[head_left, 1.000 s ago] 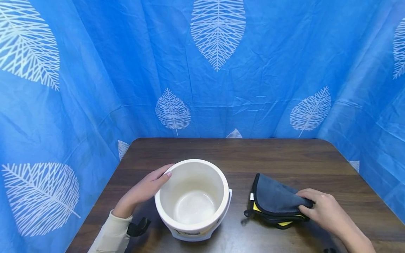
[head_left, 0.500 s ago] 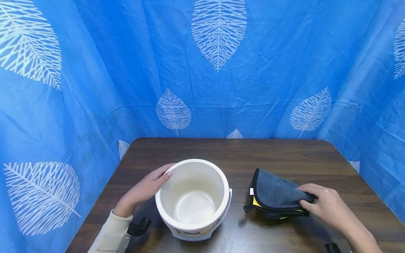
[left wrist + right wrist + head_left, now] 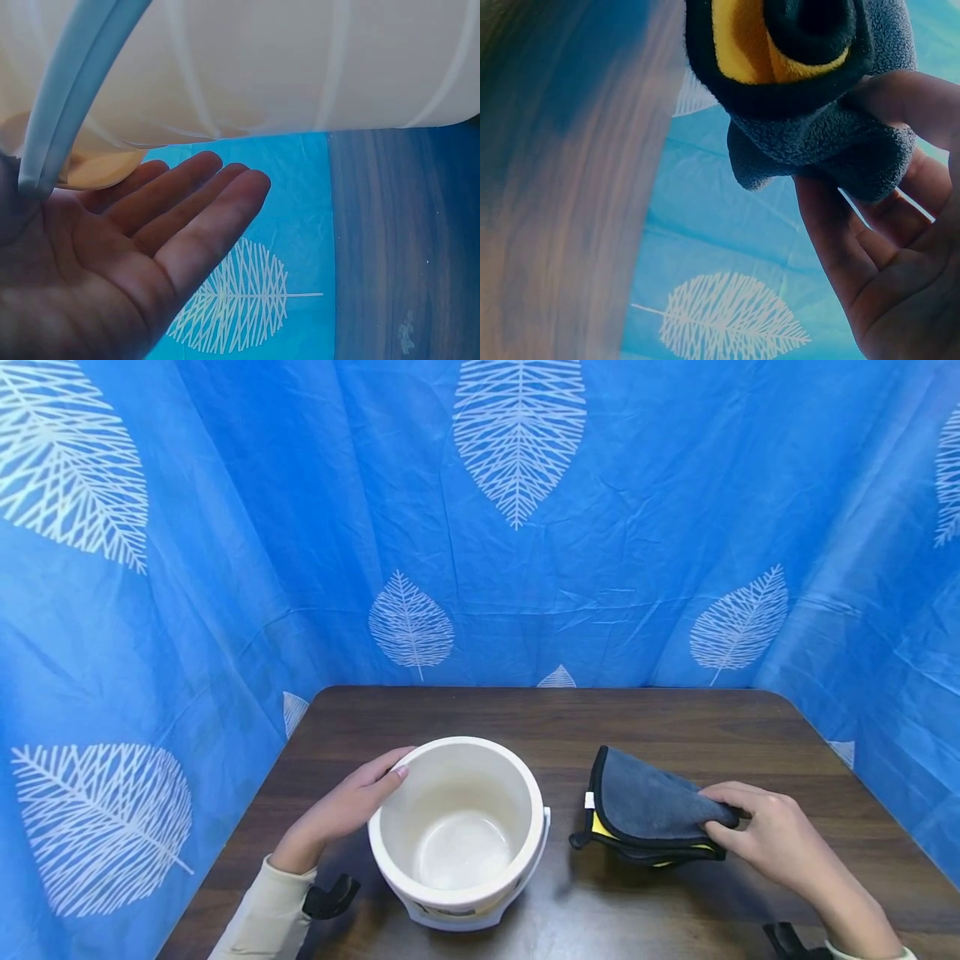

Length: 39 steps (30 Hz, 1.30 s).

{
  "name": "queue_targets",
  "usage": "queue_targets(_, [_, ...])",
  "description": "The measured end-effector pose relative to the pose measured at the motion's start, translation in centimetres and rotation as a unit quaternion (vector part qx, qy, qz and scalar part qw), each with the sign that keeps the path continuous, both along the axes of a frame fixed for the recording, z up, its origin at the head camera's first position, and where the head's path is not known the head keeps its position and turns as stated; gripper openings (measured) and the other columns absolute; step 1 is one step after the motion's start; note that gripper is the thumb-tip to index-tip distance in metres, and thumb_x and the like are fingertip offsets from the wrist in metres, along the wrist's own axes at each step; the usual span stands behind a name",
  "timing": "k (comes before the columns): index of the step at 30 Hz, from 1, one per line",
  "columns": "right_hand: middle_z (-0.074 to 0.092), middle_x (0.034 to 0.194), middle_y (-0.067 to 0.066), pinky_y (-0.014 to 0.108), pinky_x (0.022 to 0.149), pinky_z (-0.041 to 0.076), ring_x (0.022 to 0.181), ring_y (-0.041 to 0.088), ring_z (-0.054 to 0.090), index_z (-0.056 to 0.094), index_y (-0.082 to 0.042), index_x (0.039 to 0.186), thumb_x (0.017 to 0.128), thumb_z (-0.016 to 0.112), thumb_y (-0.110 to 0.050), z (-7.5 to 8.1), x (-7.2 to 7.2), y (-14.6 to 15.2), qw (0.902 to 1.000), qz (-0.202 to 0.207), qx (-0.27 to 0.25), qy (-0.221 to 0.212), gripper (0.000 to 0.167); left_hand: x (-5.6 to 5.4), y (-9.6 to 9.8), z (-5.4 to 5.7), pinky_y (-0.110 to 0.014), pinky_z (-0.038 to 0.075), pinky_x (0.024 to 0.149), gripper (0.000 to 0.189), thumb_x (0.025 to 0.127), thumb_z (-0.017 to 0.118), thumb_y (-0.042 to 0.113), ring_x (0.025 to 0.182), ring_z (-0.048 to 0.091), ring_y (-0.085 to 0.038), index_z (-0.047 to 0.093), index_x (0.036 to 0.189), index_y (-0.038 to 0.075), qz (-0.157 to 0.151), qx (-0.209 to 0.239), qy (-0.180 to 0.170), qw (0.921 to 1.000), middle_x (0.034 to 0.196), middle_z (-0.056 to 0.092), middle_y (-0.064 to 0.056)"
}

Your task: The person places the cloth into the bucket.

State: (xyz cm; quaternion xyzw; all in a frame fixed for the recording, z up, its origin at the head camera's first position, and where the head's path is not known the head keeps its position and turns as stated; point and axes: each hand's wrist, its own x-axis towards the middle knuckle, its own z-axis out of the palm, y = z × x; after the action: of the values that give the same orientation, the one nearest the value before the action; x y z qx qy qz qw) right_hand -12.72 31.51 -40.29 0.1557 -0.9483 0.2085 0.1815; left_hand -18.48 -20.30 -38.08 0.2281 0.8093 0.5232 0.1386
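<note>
A cream-white bucket (image 3: 461,847) stands upright on the table, its mouth facing up and its inside bare. My left hand (image 3: 341,810) holds its left rim, the thumb over the edge and the other fingers along the outside. In the left wrist view, those fingers (image 3: 187,214) are only slightly bent beneath the bucket's wall (image 3: 262,67). To the right, my right hand (image 3: 776,843) pinches the right end of a folded grey-and-yellow microfibre towel (image 3: 652,802) with black edging. Thumb and fingers press its grey pile (image 3: 810,139) together. A shadow lies below the towel, which looks raised.
The brown wooden table (image 3: 570,718) has rounded back corners. Blue curtains (image 3: 637,527) with white leaf prints hang behind it and along both sides. The bucket's pale carrying handle (image 3: 542,852) hangs down on its right side.
The right hand has lifted the towel slightly and moved it a little left, towards the bucket. The left hand and the bucket have stayed in place.
</note>
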Motion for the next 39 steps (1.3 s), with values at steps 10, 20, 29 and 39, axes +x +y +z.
queue_targets(10, [0.074, 0.104, 0.007, 0.033, 0.061, 0.055, 0.085, 0.031, 0.07, 0.078, -0.013, 0.102, 0.074, 0.088, -0.006, 0.9, -0.3, -0.6, 1.0, 0.0, 0.002, 0.007, 0.031, 0.0, -0.1, -0.1, -0.041, 0.056, 0.093, 0.05, 0.111, 0.04, 0.025, 0.115, 0.064, -0.036, 0.036, 0.154, 0.001, 0.0, 0.004, 0.004, 1.0, 0.142, 0.053, -0.025])
queue_targets(20, [0.074, 0.102, 0.002, 0.03, 0.061, 0.054, 0.084, 0.019, 0.069, 0.077, -0.015, 0.101, 0.072, 0.088, -0.005, 1.8, -0.5, -0.9, 0.9994, 0.014, 0.001, 0.032, 0.032, 0.1, -0.1, -0.1, -0.038, 0.058, 0.09, 0.049, 0.111, 0.04, 0.025, 0.112, 0.066, -0.036, 0.036, 0.154, 0.001, -0.001, 0.007, 0.002, 1.0, 0.139, 0.054, -0.025])
queue_targets(29, [0.073, 0.101, 0.002, 0.025, 0.059, 0.053, 0.083, 0.005, 0.064, 0.077, -0.016, 0.101, 0.072, 0.088, -0.002, 2.8, -0.7, -1.0, 0.9984, 0.025, -0.006, 0.049, 0.034, 0.0, -0.1, -0.2, -0.042, 0.056, 0.092, 0.05, 0.111, 0.04, 0.027, 0.114, 0.065, -0.036, 0.036, 0.154, 0.002, 0.002, 0.007, -0.002, 1.0, 0.14, 0.054, -0.024])
queue_targets(39, [0.074, 0.099, 0.0, 0.011, 0.062, 0.047, 0.082, 0.001, 0.064, 0.077, -0.019, 0.101, 0.071, 0.088, 0.0, 4.3, -0.8, -1.1, 0.9964, 0.037, -0.019, 0.073, 0.037, 0.1, -0.1, 0.0, -0.04, 0.057, 0.091, 0.049, 0.111, 0.039, 0.024, 0.114, 0.065, -0.037, 0.035, 0.154, 0.001, -0.003, 0.012, -0.001, 0.9999, 0.14, 0.054, -0.025])
